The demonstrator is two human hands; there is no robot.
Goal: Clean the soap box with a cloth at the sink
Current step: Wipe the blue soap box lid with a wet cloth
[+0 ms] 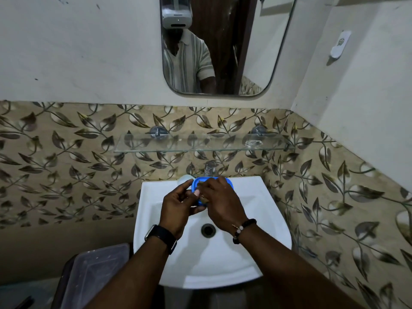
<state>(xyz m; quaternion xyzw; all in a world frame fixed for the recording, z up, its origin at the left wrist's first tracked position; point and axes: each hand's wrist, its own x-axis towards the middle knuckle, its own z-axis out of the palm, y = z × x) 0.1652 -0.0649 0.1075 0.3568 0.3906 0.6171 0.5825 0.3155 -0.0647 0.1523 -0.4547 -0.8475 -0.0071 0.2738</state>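
A: Where is the soap box [211, 182] right now?

B: Over the back of the white sink [263, 210], just in front of the tap [210, 168]. The left hand [178, 205] grips its near left edge, thumb and fingers pinched on the blue rim. The right hand [219, 200] is pressed down into it, curled around something brownish that I take to be the cloth [201, 186], though only scraps of it show.

A: So what could go wrong?

B: The box is held by one edge only, while the other hand pushes into it. If it is wet or soapy, I'd guess a firm wipe could twist it out of that pinch and drop it into the basin, toward the drain [208, 230].

A: Anything else?

B: Something pale sits at the left fingertips, maybe soap; I cannot tell. If loose, it could slide off. The glass shelf [178, 141] above is well apart, so no worry there
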